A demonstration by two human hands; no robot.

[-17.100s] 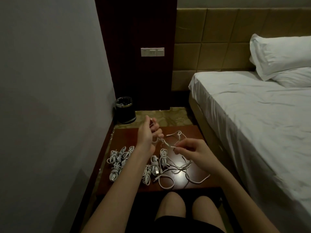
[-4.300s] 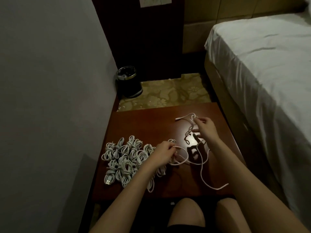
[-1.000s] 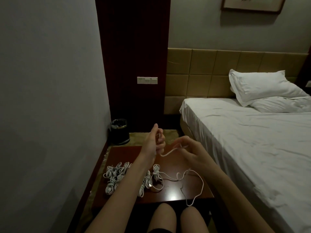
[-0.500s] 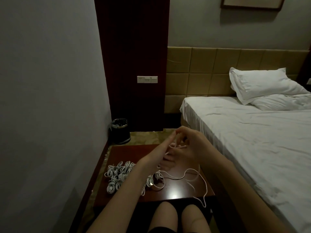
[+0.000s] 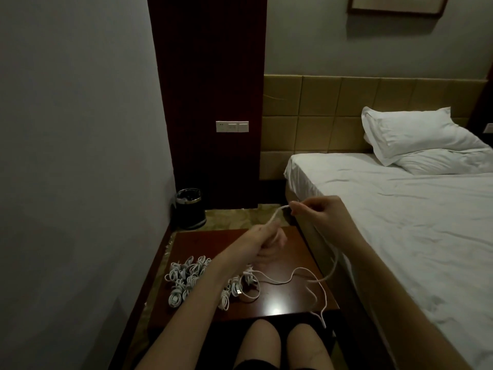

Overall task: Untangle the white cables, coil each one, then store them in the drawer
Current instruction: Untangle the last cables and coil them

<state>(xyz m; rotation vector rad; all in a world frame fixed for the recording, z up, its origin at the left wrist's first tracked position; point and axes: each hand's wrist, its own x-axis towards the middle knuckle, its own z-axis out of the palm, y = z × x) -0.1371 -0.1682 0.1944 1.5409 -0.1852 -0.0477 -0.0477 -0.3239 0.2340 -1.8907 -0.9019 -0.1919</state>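
Cables already coiled are lying bunched on the table; we are stretching one loose cable above it, left hand gripping, right hand pinching. Coiling it and storing everything in the unseen drawer are remaining.

The room was dim. A plain grey wall ran along the left, meeting a dark wood panel that carried a white switch plate. At its foot stood a small black bin on patterned flooring. A reddish wooden table caught a glare spot (the only bright reflection). To the right lay a bed with white sheets, two pillows and a tan padded headboard; a framed picture hung above.
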